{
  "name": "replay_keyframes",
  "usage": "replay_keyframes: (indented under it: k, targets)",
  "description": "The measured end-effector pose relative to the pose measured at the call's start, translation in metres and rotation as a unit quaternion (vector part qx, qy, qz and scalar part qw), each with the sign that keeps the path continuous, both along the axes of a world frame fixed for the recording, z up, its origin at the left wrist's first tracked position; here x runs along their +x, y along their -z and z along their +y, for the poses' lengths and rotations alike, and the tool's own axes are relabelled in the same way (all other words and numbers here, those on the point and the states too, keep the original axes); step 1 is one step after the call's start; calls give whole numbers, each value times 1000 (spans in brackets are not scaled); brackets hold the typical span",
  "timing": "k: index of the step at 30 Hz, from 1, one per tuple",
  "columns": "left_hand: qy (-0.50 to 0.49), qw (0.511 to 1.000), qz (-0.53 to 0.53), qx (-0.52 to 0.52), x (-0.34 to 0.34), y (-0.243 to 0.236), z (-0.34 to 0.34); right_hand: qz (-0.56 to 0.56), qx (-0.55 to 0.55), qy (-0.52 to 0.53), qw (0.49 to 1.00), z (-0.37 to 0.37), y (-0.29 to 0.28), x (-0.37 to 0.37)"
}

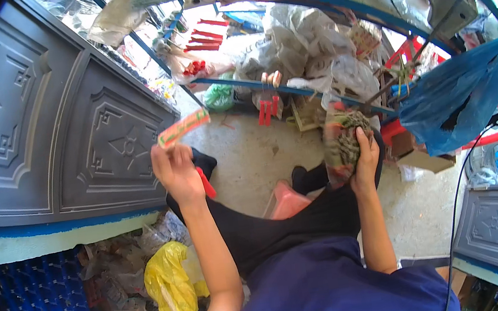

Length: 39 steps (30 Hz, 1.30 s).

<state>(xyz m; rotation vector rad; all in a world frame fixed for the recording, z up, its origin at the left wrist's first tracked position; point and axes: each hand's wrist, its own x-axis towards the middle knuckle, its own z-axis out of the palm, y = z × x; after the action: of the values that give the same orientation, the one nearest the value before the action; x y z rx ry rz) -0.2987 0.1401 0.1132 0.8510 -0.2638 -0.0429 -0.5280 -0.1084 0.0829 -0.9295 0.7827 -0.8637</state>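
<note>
1. Slim carton [184, 128], orange, white and green, is pinched at the fingertips of the left hand [175, 173], sitting just beyond them on the side away from the wearer's body.
2. The carton's long axis slants across the view: one end points up and right toward the shelving [309, 88], the other down and left toward the grey panelled doors [125, 138].
3. A red strip [206, 184] shows beside the left palm; whether the hand grips it is hard to tell.
4. The right hand [366, 161] grasps a clear plastic bag [339, 143] of what appear to be small greenish-brown pieces, thumb across its face. The bag lies to the left of the palm, its longer side running away from the wearer.
5. Between the wearer's knees, below both hands, stands a pink stool [288, 201] on the concrete floor [251, 149].
</note>
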Motion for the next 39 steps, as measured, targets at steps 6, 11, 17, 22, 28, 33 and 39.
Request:
replay_keyframes:
  k: [6,11,17,22,28,33,39]
  targets:
    - [64,912,-57,400,46,84,-56,79,71,-171,980,22,86,8]
    - [78,825,-195,525,93,133,-131,160,-40,-386,908,43,146,26]
    - [-43,749,-219,624,132,171,-194,95,61,-385,916,39,150,31]
    - [-18,736,-205,645,149,209,-232,116,124,-331,928,20,155,23]
    - [-48,708,-233,665,150,242,-250,153,104,-317,930,11,163,21]
    - [68,746,-156,644,150,242,-249,144,35,-337,930,12,166,17]
    - [22,822,-96,561,132,240,-179,103,15,-330,938,29,129,27]
